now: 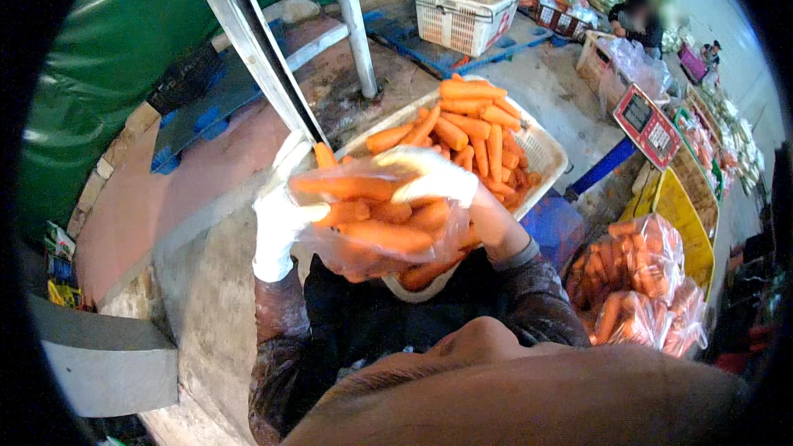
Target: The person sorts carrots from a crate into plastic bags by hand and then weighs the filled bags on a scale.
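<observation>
A clear plastic bag of carrots (387,235) is between my two white-gloved hands, above my lap. My left hand (279,210) is at the bag's left side, its thumb over the film and its fingers pointing up beside a metal post. My right hand (427,176) lies across the bag's upper right, fingers bent over the carrots. Motion blurs both hands a little. Behind and under the bag stands a pale plastic crate (548,155) heaped with loose carrots (471,127). One carrot (324,155) sticks up near my left fingers.
Filled carrot bags (650,260) lie at right, beside a yellow container (684,223). A red-framed scale display (647,127) stands behind them. A white basket (468,18) sits on a blue pallet. Metal posts (353,25) rise ahead. Another person (644,25) is at the far right.
</observation>
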A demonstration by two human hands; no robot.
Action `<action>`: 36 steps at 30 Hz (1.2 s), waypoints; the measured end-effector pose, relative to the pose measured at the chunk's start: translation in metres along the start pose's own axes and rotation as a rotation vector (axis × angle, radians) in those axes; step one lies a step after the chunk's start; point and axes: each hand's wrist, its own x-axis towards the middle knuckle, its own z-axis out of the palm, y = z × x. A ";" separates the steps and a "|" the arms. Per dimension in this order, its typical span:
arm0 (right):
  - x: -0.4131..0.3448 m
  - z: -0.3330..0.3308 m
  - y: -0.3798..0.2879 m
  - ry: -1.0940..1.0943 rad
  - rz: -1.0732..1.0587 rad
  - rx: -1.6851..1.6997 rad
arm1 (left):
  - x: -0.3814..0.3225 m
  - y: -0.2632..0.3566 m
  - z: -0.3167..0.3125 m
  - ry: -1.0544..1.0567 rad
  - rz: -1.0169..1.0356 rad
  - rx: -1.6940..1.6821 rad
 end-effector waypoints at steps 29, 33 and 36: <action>-0.071 -0.082 0.100 0.487 0.666 -0.503 | -0.006 -0.002 0.009 -0.052 0.095 0.094; -0.013 -0.037 -0.043 0.239 0.188 -0.404 | -0.011 -0.003 0.005 -0.009 0.071 -0.030; 0.009 0.007 -0.043 0.045 -0.057 -0.620 | -0.009 -0.007 0.013 -0.015 0.032 -0.105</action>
